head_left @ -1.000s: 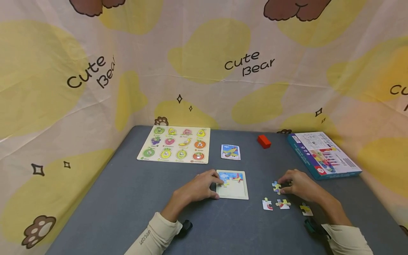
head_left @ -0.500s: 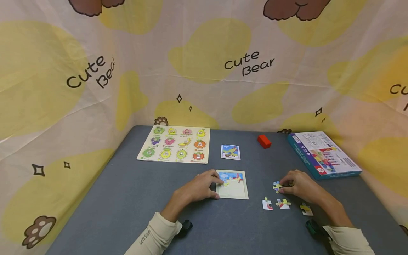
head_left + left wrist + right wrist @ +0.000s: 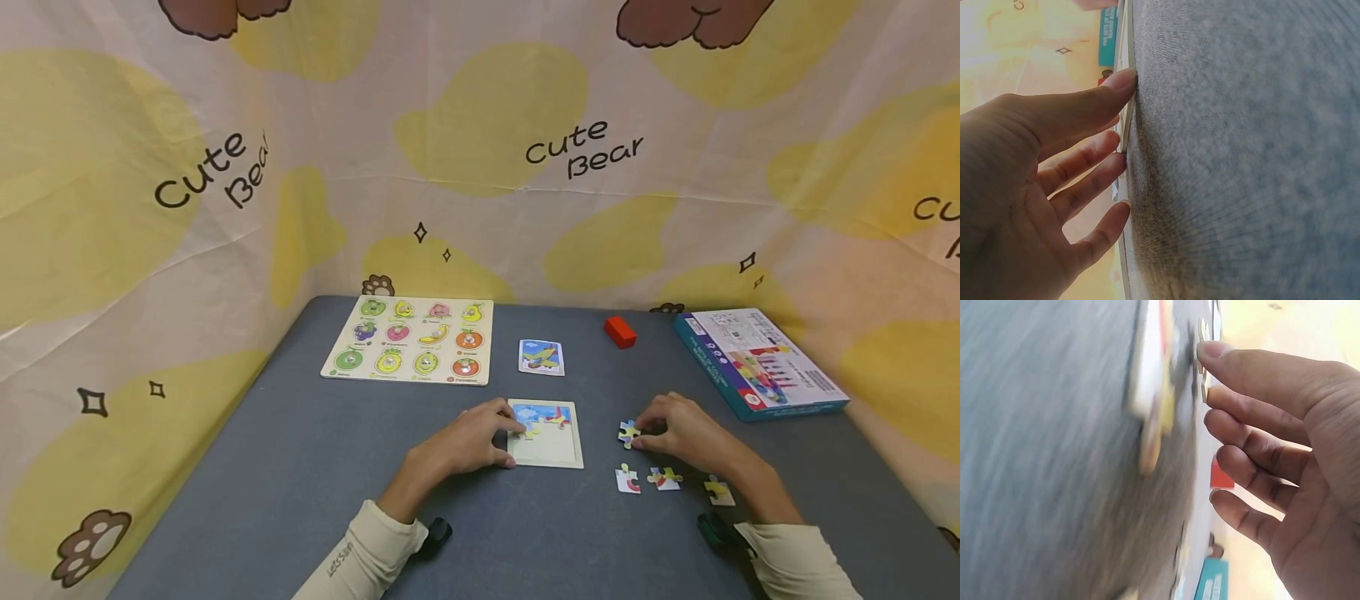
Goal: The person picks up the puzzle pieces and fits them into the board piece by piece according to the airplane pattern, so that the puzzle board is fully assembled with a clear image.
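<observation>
A pale puzzle tray (image 3: pixel 545 457) lies mid-table, its top part filled with blue-sky puzzle pieces (image 3: pixel 543 412). My left hand (image 3: pixel 468 437) rests at the tray's left side, index fingertip over the pieces and thumb at the lower left edge. In the left wrist view, the fingers of this hand (image 3: pixel 1041 150) are spread and loosely bent. My right hand (image 3: pixel 686 432) pinches a blue and yellow puzzle piece (image 3: pixel 627 434) between thumb and index finger, right of the tray. The right wrist view shows this piece (image 3: pixel 1202 359) edge-on at the fingertips; the other fingers are half bent.
Loose puzzle pieces lie nearer me: a white and red one (image 3: pixel 627 480), a yellow and red one (image 3: pixel 664 478) and a yellow one (image 3: pixel 720 492). Behind are a fruit board (image 3: pixel 408 342), an airplane picture card (image 3: pixel 541 357), a red block (image 3: pixel 620 332) and a flat box (image 3: pixel 761 362).
My right hand has moved left toward the tray with the pinched puzzle piece. My left hand has stayed at the tray's edge.
</observation>
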{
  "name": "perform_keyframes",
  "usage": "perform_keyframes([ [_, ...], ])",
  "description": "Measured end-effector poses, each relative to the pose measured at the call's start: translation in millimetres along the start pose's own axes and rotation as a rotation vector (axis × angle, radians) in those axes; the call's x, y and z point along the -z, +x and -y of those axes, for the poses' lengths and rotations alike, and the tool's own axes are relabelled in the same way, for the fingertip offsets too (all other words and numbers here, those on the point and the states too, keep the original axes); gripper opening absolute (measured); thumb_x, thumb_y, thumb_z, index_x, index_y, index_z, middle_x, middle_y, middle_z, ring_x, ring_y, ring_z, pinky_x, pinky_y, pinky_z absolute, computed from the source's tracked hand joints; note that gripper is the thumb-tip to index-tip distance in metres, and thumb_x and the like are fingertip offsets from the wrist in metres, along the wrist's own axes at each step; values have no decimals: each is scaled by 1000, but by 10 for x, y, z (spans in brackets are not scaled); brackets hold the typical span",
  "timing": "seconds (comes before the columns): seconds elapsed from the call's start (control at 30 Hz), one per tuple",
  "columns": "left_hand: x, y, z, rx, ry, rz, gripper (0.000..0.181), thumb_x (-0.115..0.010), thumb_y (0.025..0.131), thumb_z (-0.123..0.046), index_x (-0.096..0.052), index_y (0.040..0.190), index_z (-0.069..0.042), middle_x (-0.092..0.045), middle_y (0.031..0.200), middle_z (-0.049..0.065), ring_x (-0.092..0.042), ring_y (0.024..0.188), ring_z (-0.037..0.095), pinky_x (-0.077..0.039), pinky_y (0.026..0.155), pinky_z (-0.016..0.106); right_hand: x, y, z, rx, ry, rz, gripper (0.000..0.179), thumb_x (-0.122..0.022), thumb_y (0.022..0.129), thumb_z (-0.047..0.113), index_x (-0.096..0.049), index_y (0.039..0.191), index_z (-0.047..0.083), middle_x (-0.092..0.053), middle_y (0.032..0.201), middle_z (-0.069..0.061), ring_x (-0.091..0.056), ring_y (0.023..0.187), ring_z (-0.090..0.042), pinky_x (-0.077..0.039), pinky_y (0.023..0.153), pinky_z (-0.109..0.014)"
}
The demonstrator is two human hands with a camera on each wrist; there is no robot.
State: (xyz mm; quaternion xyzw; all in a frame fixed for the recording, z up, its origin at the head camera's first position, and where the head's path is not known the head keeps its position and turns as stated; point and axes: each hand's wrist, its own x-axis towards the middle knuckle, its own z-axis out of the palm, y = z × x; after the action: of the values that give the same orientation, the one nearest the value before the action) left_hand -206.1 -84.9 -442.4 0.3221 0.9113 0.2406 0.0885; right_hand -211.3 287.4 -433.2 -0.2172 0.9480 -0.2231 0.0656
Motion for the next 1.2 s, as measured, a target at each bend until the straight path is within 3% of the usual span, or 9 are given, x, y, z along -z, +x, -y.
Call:
perform_keyframes([
  [0.37,-2,2,-10,16,9,0,48,-86,92,-25,-74,137,-14,-61,134,1,-56,127,19,-43,107,53,-151,332,344,68,-18,7,21,-85,91,33,-83,104,17,-67,103,6,-56,100,-18,-51,87,-42],
  [0.8,0,6,0,28,23,14,48,-85,93,-27,-73,138,-15,-60,133,0,-57,125,18,-44,107,50,-331,571,707,82,-23,39,19,-86,91,31,-83,105,18,-68,105,6,-56,103,-18,-51,92,-46],
  [0.97,8,-6,-7,29,25,16,48,-85,93,-27,-73,138,-15,-60,134,0,-57,125,18,-44,106,51,-377,632,789,81,-26,41,18,-86,91,29,-83,104,18,-69,104,7,-56,103,-17,-51,92,-44],
  [1.2,3,0,-5,21,22,10,48,-85,93,-27,-73,138,-15,-60,133,0,-57,123,17,-44,105,50,-433,672,804,145,-22,17,16,-86,91,27,-82,101,15,-66,98,6,-54,95,-15,-49,83,-38],
])
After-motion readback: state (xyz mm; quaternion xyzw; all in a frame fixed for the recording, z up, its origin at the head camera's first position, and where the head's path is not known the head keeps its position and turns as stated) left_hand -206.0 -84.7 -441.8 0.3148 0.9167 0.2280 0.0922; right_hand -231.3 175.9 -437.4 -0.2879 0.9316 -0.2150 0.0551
